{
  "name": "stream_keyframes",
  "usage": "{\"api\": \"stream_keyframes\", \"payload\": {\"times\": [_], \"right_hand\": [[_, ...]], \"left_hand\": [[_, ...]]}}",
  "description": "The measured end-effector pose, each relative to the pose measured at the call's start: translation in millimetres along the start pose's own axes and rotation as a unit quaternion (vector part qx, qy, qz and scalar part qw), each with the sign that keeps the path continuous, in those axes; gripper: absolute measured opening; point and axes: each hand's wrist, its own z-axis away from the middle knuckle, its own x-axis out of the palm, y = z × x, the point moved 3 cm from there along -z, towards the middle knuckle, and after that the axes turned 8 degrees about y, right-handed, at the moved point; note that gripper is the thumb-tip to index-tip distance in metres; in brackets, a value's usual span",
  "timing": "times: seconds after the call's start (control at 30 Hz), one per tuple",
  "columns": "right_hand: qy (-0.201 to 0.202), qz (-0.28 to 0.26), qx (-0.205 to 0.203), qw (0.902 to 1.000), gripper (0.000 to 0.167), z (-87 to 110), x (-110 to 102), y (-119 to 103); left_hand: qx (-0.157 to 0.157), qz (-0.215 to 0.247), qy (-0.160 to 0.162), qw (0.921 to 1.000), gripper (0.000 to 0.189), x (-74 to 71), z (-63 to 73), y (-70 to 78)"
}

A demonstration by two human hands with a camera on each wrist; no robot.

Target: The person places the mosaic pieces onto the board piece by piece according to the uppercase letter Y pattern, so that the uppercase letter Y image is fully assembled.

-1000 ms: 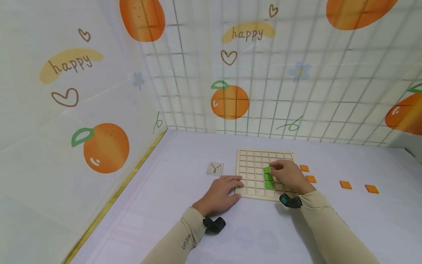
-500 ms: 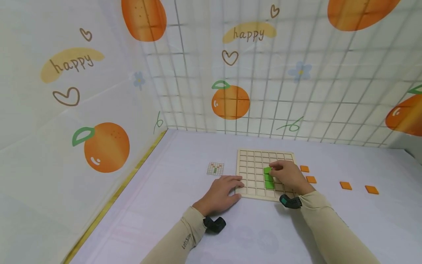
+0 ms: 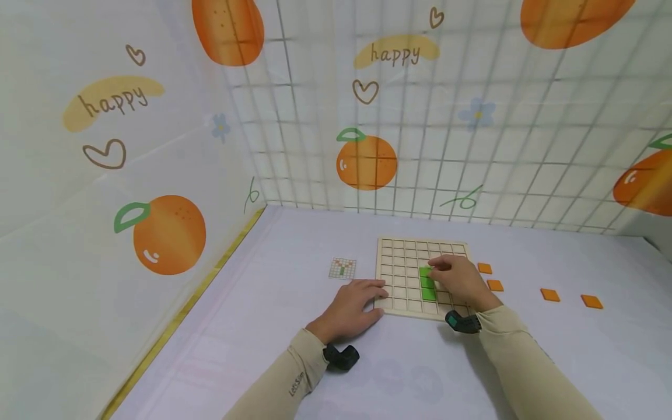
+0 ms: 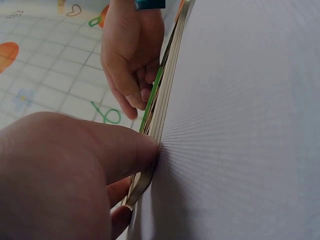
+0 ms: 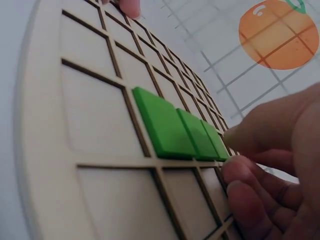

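A wooden grid board (image 3: 399,274) lies flat on the table. Three green square tiles (image 3: 429,294) form a column in its cells. At the farthest green tile (image 5: 214,140), my right hand (image 3: 461,281) has its thumb and fingertips on the edges, in a pinch. My left hand (image 3: 353,309) rests at the near left corner of the board, fingertips over the left side. In the left wrist view, the left thumb (image 4: 130,152) touches the board's edge. A small printed card (image 3: 343,268) with a coloured grid pattern lies left of the board.
Several orange square tiles (image 3: 550,294) lie on the white-covered table (image 3: 399,373) to the right of the board. Behind it hangs a curtain (image 3: 315,116) printed with oranges, and another stands along the left side.
The farthest green tile stood slightly tilted earlier and now lies flat in line with the other two. Both hands have stayed almost in place.
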Motion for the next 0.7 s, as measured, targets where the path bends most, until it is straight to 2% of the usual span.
{"api": "stream_keyframes", "payload": {"times": [0.17, 0.43, 0.7], "right_hand": [[0.012, -0.013, -0.008, 0.9998, 0.036, 4.3, -2.3, 2.5], [0.042, -0.065, 0.004, 0.9970, 0.039, 18.6, -21.8, 5.3], [0.042, -0.051, 0.040, 0.9970, 0.048, 34.1, -53.9, 28.7]], "left_hand": [[-0.002, 0.004, 0.000, 1.0000, 0.032, 0.5, -0.1, -0.9], [-0.011, 0.004, -0.006, 0.9999, 0.033, 1.0, 0.6, 1.6], [-0.003, -0.001, -0.004, 1.0000, 0.034, 2.2, -1.1, -0.6]]}}
